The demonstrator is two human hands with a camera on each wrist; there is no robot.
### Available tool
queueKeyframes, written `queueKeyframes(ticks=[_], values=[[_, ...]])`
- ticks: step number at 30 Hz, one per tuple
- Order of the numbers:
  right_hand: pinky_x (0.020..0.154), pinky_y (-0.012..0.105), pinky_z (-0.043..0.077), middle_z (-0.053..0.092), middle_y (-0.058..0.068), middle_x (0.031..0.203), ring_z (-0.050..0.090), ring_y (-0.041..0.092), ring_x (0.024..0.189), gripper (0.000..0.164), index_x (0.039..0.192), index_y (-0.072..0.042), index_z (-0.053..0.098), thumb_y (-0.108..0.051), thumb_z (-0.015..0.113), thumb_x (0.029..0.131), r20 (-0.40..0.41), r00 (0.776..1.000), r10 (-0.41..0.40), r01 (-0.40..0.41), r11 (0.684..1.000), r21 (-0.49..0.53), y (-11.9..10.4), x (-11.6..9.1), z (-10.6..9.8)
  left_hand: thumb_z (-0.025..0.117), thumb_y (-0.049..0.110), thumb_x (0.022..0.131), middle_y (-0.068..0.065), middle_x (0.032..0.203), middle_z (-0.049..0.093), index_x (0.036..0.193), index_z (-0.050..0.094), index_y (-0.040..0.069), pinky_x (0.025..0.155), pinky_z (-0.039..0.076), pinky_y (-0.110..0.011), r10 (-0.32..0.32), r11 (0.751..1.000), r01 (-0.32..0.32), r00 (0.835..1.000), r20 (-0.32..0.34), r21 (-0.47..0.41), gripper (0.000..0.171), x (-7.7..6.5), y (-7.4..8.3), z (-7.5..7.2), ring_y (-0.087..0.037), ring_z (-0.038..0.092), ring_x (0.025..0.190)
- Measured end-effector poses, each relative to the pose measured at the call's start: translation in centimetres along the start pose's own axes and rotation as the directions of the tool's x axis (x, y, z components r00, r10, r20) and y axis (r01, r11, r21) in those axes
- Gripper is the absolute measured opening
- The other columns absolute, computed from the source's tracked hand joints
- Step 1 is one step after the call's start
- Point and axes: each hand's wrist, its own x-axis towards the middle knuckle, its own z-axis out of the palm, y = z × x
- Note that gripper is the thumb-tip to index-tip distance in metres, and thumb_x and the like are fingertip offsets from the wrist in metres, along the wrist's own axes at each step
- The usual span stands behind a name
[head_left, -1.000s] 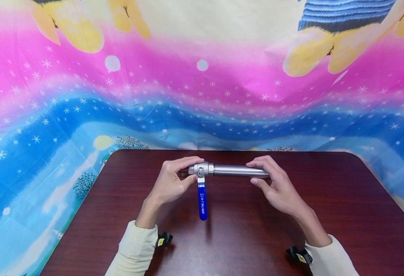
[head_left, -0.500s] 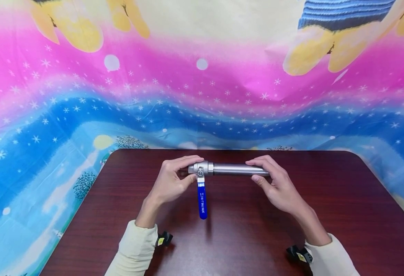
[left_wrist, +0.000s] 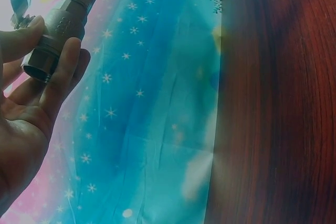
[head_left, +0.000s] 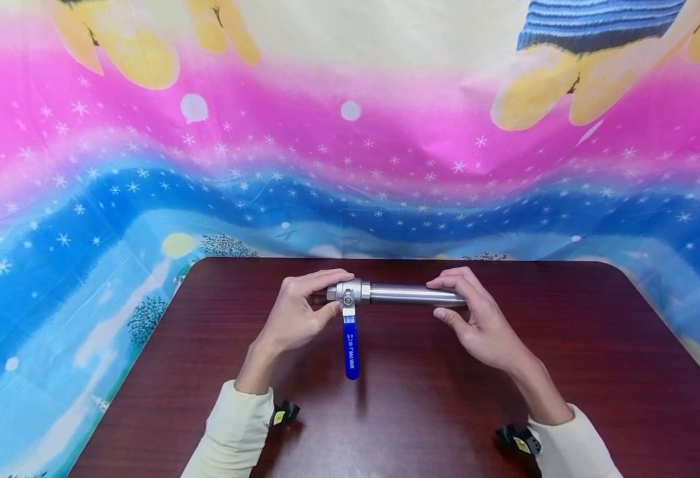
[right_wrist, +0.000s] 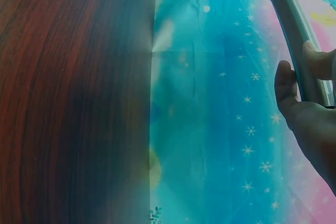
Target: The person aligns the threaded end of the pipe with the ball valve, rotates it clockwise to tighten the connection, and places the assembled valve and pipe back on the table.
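My left hand grips the body of a metal ball valve, thumb in front and fingers behind. The valve's blue lever handle points down toward me, square to the pipe. A steel pipe runs straight out of the valve's right side. Near the pipe's far right end, my right hand holds it between thumb and fingers. In the left wrist view, the valve's open end faces the palm. The right wrist view has the pipe lying across the curled fingers, with the thumb on it.
A dark red-brown wooden table lies under both hands. Behind it hangs a printed cloth in pink and blue with snowflakes. Black wrist-camera mounts stick out inward from the pale sleeves.
The right thumb and fingers shift slightly on the pipe. The left hand, the valve and its lever stay about where they were.
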Motion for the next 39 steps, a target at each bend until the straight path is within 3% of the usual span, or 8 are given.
queueKeyframes(ticks=[6, 12, 25, 33, 39], values=[[0.079, 0.014, 0.046, 0.062, 0.005, 0.126, 0.054, 0.004, 0.111, 0.05, 0.131, -0.008, 0.068, 0.016, 0.076, 0.087, -0.02, 1.0, -0.023, 0.023, 1.0, -0.006, -0.07, -0.1, 0.1, 0.075, -0.018, 0.08, -0.017, 0.128, 0.077, 0.127, 0.077, 0.002, 0.079, 0.067, -0.031, -0.015, 1.0, 0.015, 1.0, -0.003, 0.009, 0.052, -0.13, -0.01, 0.09, -0.02, 0.072, 0.097], [0.084, 0.012, 0.047, 0.066, 0.006, 0.124, 0.057, 0.004, 0.111, 0.051, 0.129, -0.007, 0.07, 0.019, 0.075, 0.085, -0.054, 0.997, -0.063, 0.063, 0.998, -0.005, -0.04, 0.04, 0.19, 0.076, -0.018, 0.08, -0.018, 0.128, 0.077, 0.128, 0.077, 0.002, 0.081, 0.067, -0.031, -0.01, 1.0, 0.01, 1.0, -0.009, 0.011, 0.052, -0.21, 0.06, 0.08, -0.02, 0.073, 0.099], [0.091, 0.01, 0.045, 0.069, 0.007, 0.123, 0.059, 0.002, 0.11, 0.045, 0.13, -0.002, 0.07, 0.017, 0.073, 0.089, -0.074, 0.996, -0.048, 0.048, 0.999, 0.002, 0.03, -0.02, 0.26, 0.076, -0.019, 0.079, -0.017, 0.13, 0.077, 0.129, 0.076, 0.002, 0.085, 0.066, -0.029, 0.024, 1.0, -0.024, 1.0, -0.014, 0.017, 0.054, -0.23, -0.01, 0.17, -0.02, 0.073, 0.107], [0.089, 0.011, 0.046, 0.066, 0.004, 0.127, 0.057, 0.002, 0.109, 0.046, 0.133, -0.01, 0.069, 0.013, 0.07, 0.093, -0.037, 0.999, -0.018, 0.018, 1.0, 0.003, 0.16, -0.03, 0.09, 0.077, -0.019, 0.078, -0.016, 0.128, 0.077, 0.127, 0.077, 0.002, 0.081, 0.067, -0.031, 0.065, 0.998, -0.064, 0.998, -0.017, 0.027, 0.054, -0.07, -0.08, 0.11, -0.02, 0.073, 0.106], [0.095, 0.008, 0.045, 0.06, 0.008, 0.133, 0.055, 0.002, 0.119, 0.054, 0.136, -0.008, 0.066, 0.016, 0.074, 0.089, -0.007, 1.0, -0.024, 0.024, 0.999, 0.025, 0.02, 0.02, 0.03, 0.077, -0.019, 0.077, -0.016, 0.127, 0.078, 0.127, 0.077, 0.003, 0.08, 0.066, -0.029, 0.053, 0.998, -0.052, 0.998, -0.019, 0.026, 0.054, -0.05, -0.22, 0.0, -0.019, 0.073, 0.103]])
